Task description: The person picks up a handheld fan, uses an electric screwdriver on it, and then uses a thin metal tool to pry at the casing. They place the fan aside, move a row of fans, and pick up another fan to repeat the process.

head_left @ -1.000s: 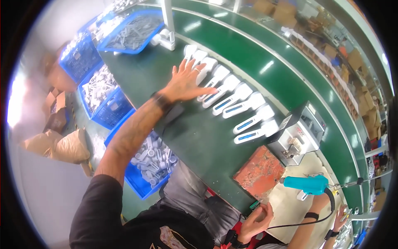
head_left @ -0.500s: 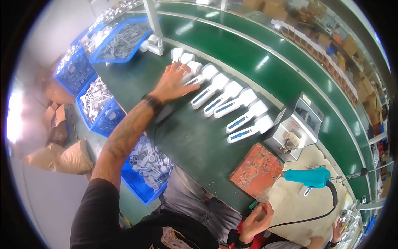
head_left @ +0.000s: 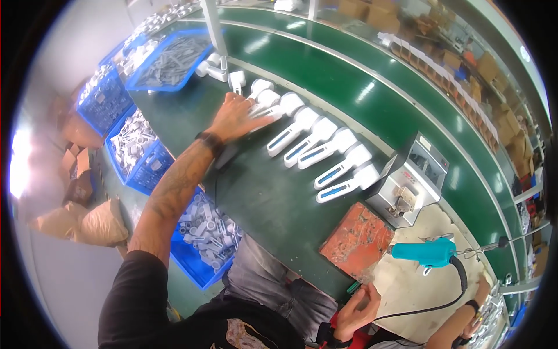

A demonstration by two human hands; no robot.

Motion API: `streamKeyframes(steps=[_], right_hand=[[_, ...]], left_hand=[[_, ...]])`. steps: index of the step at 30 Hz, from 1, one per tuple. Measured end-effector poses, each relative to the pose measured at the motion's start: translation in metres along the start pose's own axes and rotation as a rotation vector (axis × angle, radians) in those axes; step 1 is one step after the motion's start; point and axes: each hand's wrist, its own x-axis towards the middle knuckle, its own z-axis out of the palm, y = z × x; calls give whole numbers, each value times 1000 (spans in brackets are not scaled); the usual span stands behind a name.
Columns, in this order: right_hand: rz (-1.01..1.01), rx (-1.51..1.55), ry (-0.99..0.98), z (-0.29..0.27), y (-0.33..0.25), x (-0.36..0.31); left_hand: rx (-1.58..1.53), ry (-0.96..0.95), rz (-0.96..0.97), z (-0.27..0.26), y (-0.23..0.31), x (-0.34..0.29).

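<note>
My left hand [head_left: 232, 119] reaches over the left part of a row of white plastic housings, each with a round head and a long handle. Its fingertips are on the handle of the leftmost white plastic housing [head_left: 236, 79]; the grip is partly hidden. The thumb stretches right, across the neighbouring handles. Further right, several housings lie slantwise, among them one with a blue strip along its handle [head_left: 338, 190]. My right hand [head_left: 356, 313] rests by the table's near edge, fingers loosely curled and apart, nothing visible in them. A small green object [head_left: 353, 287] lies beside its fingertips.
A reddish slab [head_left: 357, 241] lies near a grey metal box-shaped machine [head_left: 407, 189]. A teal power screwdriver [head_left: 424, 251] hangs on a cable at right. Blue crates [head_left: 142, 168] of parts stand at left. A co-worker's arms [head_left: 456, 323] show at lower right.
The leftmost housing has shifted left, apart from the others, and my left hand has moved slightly left with it. My right hand stays put. The co-worker's arms have come further into view.
</note>
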Motion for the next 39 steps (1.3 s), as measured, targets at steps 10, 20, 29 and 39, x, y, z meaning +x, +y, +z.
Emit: streamKeyframes(steps=[10,20,29,39], right_hand=[[-4,-19,5,-2,-1,4],[-12,-21,4,5,0,-4],[50,14,-33,-2,0,0],[-49,45,-51,-1,5,-2]], left_hand=[[31,15,57,-3,-31,-8],[-19,140,-60,-1,-47,-47],[-531,618,-410,22,-95,-272],[-18,548,-628,50,-112,-346]])
